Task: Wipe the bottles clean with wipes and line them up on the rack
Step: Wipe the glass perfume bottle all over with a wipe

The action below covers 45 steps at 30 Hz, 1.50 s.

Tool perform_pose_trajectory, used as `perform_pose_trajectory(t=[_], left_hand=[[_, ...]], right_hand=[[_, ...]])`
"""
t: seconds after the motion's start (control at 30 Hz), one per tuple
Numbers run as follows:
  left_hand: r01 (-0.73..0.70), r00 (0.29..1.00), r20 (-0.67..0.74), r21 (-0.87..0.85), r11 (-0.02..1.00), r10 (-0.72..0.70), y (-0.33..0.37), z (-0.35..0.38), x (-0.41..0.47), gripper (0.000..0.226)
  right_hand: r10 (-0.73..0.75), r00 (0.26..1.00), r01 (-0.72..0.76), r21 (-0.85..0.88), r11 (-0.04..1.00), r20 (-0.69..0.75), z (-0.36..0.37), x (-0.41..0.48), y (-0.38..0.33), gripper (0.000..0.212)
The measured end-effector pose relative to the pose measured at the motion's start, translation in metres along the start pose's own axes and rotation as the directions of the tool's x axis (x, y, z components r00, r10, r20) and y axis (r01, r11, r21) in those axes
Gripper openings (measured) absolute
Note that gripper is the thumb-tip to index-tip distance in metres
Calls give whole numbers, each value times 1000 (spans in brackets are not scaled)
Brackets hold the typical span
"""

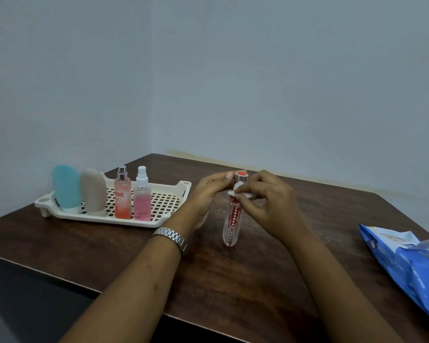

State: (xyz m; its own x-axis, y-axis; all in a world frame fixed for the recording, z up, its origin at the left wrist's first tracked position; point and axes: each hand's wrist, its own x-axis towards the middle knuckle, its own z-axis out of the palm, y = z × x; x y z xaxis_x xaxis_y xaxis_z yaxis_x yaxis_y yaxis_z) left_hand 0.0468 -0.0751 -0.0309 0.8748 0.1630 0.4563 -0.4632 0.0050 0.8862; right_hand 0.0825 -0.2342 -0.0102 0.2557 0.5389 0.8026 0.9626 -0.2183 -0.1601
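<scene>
Closest to me, two bare forearms reach out over the dark wooden table, the left one wearing a metal wristwatch. Off to the right a blue pack of wipes lies open near the table's edge, within easy reach for a fresh sheet. Between the hands a slim bottle, clear with a red pattern, stands with its foot on the wood and leans a little, so the table takes its weight while it is rubbed. The left hand curls its fingers in to the bottle's top beside the red-topped cap, apparently to hold it steady, though how far they wrap behind it I cannot see. The right hand pinches a small white wipe against the neck just below the cap, and I take this to be the cleaning stroke. Farther back on the left sits the cream lattice rack, carrying four upright in a row: a blue-green bottle, a beige bottle, an orange spray bottle and a pink spray bottle. The rack's right side has room beside the pink one, likely the spot for this bottle, which is not yet racked. Behind everything is a plain pale wall.
</scene>
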Motion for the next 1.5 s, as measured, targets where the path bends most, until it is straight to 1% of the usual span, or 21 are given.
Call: perform_pose_trajectory(t=[0.1, 0.13, 0.2, 0.27, 0.3, 0.43, 0.5, 0.57, 0.63, 0.73, 0.77, 0.87, 0.9, 1.0, 1.07, 1.13, 1.2, 1.27, 1.37, 1.43, 1.5], left_hand=[[-16, 1000, 12, 44, 999, 15, 0, 0, -1, 28], [-18, 1000, 14, 55, 998, 17, -1, -1, 0, 32], [-10, 1000, 9, 75, 997, 10, -1, -1, 0, 43], [-6, 1000, 5, 77, 997, 6, -1, -2, 0, 48], [-7, 1000, 9, 74, 997, 6, -1, -2, 0, 49], [18, 1000, 20, 79, 997, -20, 1, -1, -2, 41], [31, 999, 22, 105, 994, -34, 2, 0, -4, 43], [35, 999, 20, 119, 992, -37, 2, 0, -5, 43], [40, 999, 22, 121, 992, -43, 2, 1, -5, 42], [41, 999, 21, 113, 993, -43, 3, 2, -5, 42], [40, 999, 18, 111, 993, -43, 2, 2, -4, 43], [33, 999, 33, 123, 992, -37, 1, 0, -4, 47], [26, 999, 37, 141, 990, -32, 2, 1, -5, 52], [20, 999, 22, 174, 984, -24, 4, 3, -5, 84], [19, 999, 24, 192, 981, -24, 2, 3, -3, 98], [3, 998, 57, 219, 976, -15, 1, 1, -4, 97], [20, 993, 105, 233, 972, -46, 0, 0, -5, 82], [53, 991, 105, 287, 957, -86, -5, -2, -4, 74], [66, 993, 63, 399, 915, -99, -13, -3, -1, 75], [76, 994, 44, 417, 906, -104, -13, -3, -2, 80], [90, 993, 37, 410, 908, -115, -12, -2, -3, 87]], right_hand=[[94, 994, -95, 34, 995, 47, -8, 0, 4, 5], [118, 992, -119, 27, 993, 44, -10, 0, 5, 5], [149, 989, -149, 12, 989, 1, -12, 1, 7, 6], [149, 987, -147, 40, 988, -58, -12, 1, 4, 4], [143, 988, -139, 60, 988, -64, -11, 1, 2, 4], [153, 986, -159, 80, 984, 69, -4, 2, -3, 5], [165, 980, -180, 154, 972, 108, -6, 3, -4, 3], [151, 977, -183, 235, 955, 150, -9, 3, -6, 6], [150, 976, -185, 237, 954, 159, -10, 2, -5, 4], [179, 979, -191, 130, 973, 98, -6, 2, -2, 8], [183, 978, -195, 119, 974, 104, -6, 2, -2, 8], [164, 970, -199, 198, 960, 178, -8, 3, -7, 9], [165, 969, -204, 212, 956, 185, -9, 4, -8, 10], [220, 970, -235, 158, 959, 106, -8, 4, -2, 12], [247, 968, -250, 110, 962, 43, -4, 3, 1, 10], [248, 968, -249, 87, 965, 25, -2, 3, 2, 9], [254, 967, -255, 99, 962, 24, -2, 2, 3, 9], [284, 959, -283, 101, 954, 6, -1, 3, 6, 6], [313, 946, -306, 86, 948, -84, 2, 3, 8, 3], [307, 933, -280, 155, 947, -190, 1, 4, 6, 5], [280, 925, -235, 194, 953, -257, 1, 4, 3, 6]])
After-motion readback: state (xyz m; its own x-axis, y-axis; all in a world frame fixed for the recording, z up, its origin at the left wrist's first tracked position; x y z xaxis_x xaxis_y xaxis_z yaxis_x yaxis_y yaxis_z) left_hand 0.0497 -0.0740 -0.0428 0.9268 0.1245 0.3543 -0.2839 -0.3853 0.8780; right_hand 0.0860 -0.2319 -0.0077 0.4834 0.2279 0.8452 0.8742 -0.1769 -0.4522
